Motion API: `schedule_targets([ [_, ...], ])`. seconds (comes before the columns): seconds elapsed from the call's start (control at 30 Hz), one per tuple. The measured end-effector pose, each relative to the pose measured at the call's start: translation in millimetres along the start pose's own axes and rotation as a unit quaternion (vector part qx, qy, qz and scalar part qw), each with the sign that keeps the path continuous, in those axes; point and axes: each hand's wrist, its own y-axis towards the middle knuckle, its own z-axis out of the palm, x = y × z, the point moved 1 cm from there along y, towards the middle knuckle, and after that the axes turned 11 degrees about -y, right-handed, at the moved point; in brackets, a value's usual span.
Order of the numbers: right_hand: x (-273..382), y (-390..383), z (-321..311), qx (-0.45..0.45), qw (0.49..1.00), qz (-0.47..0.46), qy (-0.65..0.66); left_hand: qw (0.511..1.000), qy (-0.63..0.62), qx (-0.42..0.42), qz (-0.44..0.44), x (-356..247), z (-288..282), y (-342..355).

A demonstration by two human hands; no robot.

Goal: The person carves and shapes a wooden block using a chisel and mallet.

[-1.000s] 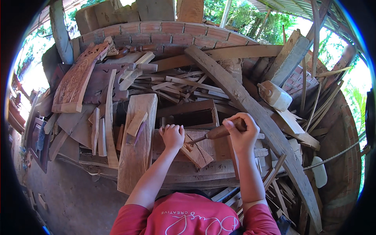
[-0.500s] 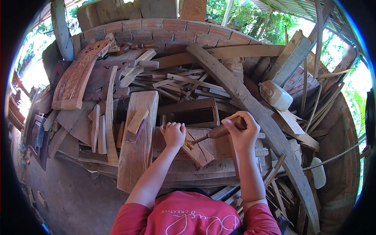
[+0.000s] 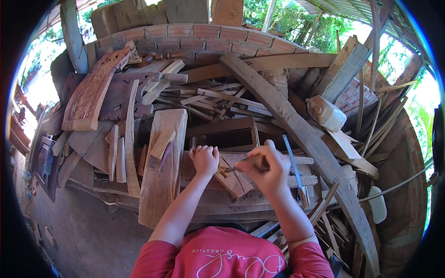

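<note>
Carved panel, reddish wood (image 3: 95, 92), 1: laid aslant at the rear left corner of the workbench (image 3: 262, 199).
Curved slat, pale (image 3: 131, 143), 1: leant lengthwise over the left part of the workbench, its lower end brought to the front edge.
Wide board (image 3: 162, 194), 1: set across the front edge and projected beyond it; a small offcut (image 3: 163, 143) is carried near its far end.
Left hand (image 3: 204, 160), bare, back upward: forearm slanted up and rightward from the lower edge of the view, wrist nearly straight. Fingers are curled and pressed together beside the upper left end of the notched block; what is gripped beneath the palm is hidden and cannot be told.
Open box frame, wooden (image 3: 222, 126), 1: placed behind the hands, toward the rear edge.
Notched block (image 3: 238, 186), 1: laid diagonally near the middle of the front edge, lower right corner pointed at the wearer; a rough cut is shown in its upper face.
Chisel (image 3: 231, 169), wooden-handled, 1: held low, tip directed leftward at the cut.
Right hand (image 3: 271, 167), bare, slightly blurred: closed around the chisel handle, forearm inclined up and leftward.
Narrow blue strip (image 3: 292, 160), 1: rested at the right end of the workbench.
Plastic jug, whitish (image 3: 328, 113), 1: lodged beyond a long beam (image 3: 296, 121).
</note>
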Motion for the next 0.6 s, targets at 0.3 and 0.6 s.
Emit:
schedule_targets([
  [0.3,25.0,-1.9,8.3,0.010,0.997,-0.041,-0.058,0.979,-0.198,-0.015,0.040,15.1,-3.9,0.9],
  [0.6,22.0,10.0,-4.9,0.117,0.991,-0.031,-0.052,0.763,-0.614,0.181,0.085,-108.6,-92.3,17.2],
])
